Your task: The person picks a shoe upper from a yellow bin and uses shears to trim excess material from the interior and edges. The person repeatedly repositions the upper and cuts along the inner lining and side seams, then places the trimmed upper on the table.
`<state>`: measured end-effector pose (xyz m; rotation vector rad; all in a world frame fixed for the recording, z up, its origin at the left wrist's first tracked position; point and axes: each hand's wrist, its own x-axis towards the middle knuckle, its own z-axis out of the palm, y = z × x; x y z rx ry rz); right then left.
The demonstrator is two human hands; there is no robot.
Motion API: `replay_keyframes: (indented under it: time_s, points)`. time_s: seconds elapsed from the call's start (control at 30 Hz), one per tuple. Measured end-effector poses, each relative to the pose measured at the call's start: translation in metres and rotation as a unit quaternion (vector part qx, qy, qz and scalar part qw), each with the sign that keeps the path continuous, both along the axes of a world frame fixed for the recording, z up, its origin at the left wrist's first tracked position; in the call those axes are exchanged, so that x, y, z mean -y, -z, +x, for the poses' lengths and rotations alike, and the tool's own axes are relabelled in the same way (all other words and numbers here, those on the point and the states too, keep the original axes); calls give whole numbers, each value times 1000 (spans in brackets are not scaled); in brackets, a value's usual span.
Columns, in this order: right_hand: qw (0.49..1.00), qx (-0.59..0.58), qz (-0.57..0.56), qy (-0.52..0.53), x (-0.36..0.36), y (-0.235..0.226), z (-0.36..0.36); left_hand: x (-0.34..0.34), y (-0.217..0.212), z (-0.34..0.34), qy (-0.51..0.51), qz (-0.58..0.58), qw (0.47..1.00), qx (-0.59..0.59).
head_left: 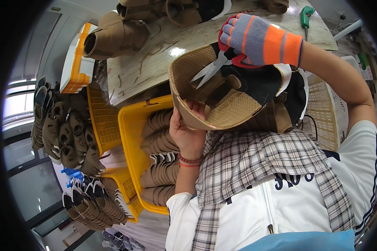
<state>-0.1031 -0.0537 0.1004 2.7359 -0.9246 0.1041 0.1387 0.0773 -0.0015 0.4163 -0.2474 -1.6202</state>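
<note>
A brown shoe upper (183,90) with a mesh lining and black and white parts is held in front of me, its inside facing up. My left hand (187,133), bare with red bracelets at the wrist, grips its near edge from below, fingers inside and thumb outside. In a grey and orange glove, my right hand (255,39) is closed round the red handles of a pair of scissors (213,70). The blades stand parted over the lining; I cannot tell whether they touch it. Part of the upper is hidden behind the right hand.
Several brown uppers (117,37) and thread scraps lie on the worktable (132,75), with a green-handled tool (306,19) at its far right. A yellow crate (132,167) of stacked uppers stands at left. More uppers (94,205) are piled beyond it. A pale basket (322,108) is at right.
</note>
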Motion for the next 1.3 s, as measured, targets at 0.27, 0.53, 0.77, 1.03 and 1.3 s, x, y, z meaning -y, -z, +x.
replay_keyframes:
  time_s: [0.27,0.53,0.77,1.03,1.3]
  points:
    - [997,-63,-35,-11,5,6,2,3,4,1,30,20,999,-14]
    - [999,-18,-35,13,6,4,-14,2,4,2,54,5,998,-18]
    - [998,-60,-16,10,0,-1,2,3,-3,-5,24,61,998,-2]
    - [997,28,-71,-4,10,2,-60,0,3,-5,34,53,998,-29]
    - [997,-64,-28,14,7,11,-67,3,2,-3,47,49,997,-23]
